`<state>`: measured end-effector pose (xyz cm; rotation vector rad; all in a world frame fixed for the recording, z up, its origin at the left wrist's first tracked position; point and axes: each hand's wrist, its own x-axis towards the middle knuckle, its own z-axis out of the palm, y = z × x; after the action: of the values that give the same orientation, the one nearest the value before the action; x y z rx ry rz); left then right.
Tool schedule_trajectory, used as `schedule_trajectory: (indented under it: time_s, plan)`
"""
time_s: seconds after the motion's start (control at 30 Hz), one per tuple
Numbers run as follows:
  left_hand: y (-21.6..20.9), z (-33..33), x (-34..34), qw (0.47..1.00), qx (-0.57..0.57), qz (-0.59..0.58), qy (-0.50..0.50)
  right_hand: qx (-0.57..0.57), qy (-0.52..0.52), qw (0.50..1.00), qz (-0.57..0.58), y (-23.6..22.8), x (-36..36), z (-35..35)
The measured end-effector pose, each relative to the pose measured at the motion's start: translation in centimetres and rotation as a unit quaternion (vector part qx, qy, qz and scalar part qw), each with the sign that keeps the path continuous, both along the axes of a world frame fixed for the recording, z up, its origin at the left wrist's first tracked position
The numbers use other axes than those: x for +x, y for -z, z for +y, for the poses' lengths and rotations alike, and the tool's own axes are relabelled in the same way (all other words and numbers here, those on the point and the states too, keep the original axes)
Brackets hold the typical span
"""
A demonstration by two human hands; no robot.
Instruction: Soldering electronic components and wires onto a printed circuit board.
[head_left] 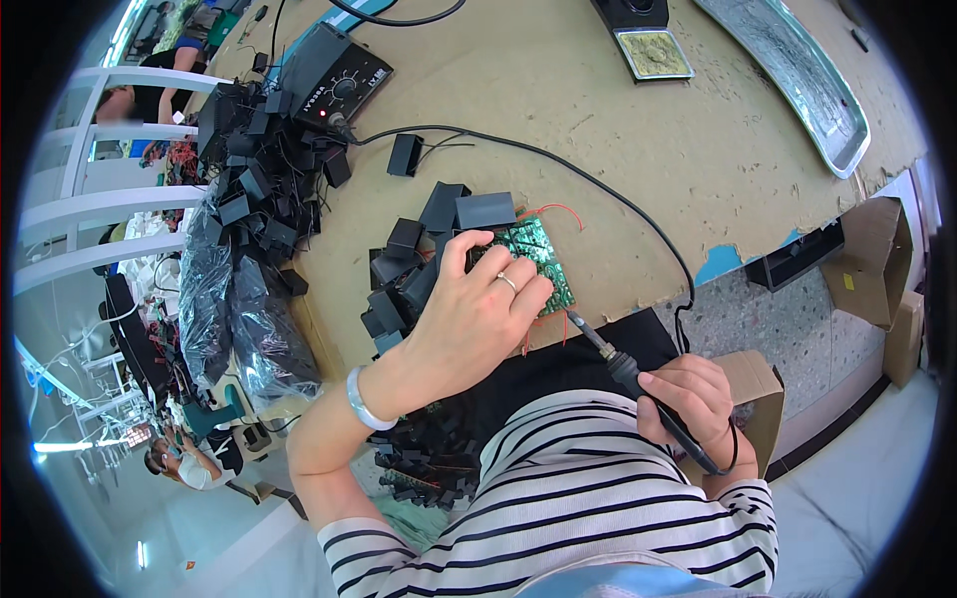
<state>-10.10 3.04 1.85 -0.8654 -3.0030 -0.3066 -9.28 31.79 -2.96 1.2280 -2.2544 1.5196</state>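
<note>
My left hand (480, 311), with a ring and a pale bangle, has its fingers bent over a green circuit board (539, 251) and grips its left side. Red wires (560, 208) stick out from the board's edges. What the fingertips touch is partly hidden under the hand. In my right hand (691, 401) is a soldering iron (623, 365), held by its dark handle. The iron's tip points up and left, close to the board's lower right corner; whether it touches cannot be made out. Several black box-shaped parts (404, 239) lie beside the left hand.
A black soldering station (334, 80) stands at the far left, its cord (558, 154) looping across the cardboard-covered table (478, 100). Beside it is a heap of black parts (261, 169). A tip-cleaning tray (653, 54) and a metal tray (812, 90) lie far right. Cardboard boxes (867, 264) stand on the floor.
</note>
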Motion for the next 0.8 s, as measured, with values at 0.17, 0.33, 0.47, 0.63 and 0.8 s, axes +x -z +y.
schedule_trajectory:
  time_s: [0.17, 0.33, 0.47, 0.63, 0.8]
  plan:
    - [0.30, -0.03, -0.35, 0.999, 0.044, -0.003, -0.006, 0.002, -0.003, 1.000, 0.001, 0.12, -0.06, -0.18]
    - [0.35, 0.03, -0.48, 1.000, 0.017, 0.001, 0.001, 0.001, -0.001, 1.000, 0.007, 0.32, -0.17, -0.47]
    - [0.39, 0.19, -0.41, 1.000, 0.028, 0.001, -0.008, 0.002, -0.005, 1.000, 0.027, 0.37, -0.12, -0.62]
    - [0.38, 0.34, -0.60, 1.000, 0.011, -0.013, -0.015, 0.008, -0.014, 0.999, 0.039, 0.14, -0.16, -0.74]
    - [0.56, 0.35, -0.57, 1.000, 0.001, -0.004, -0.015, 0.013, -0.009, 0.999, 0.046, 0.15, -0.05, -0.84]
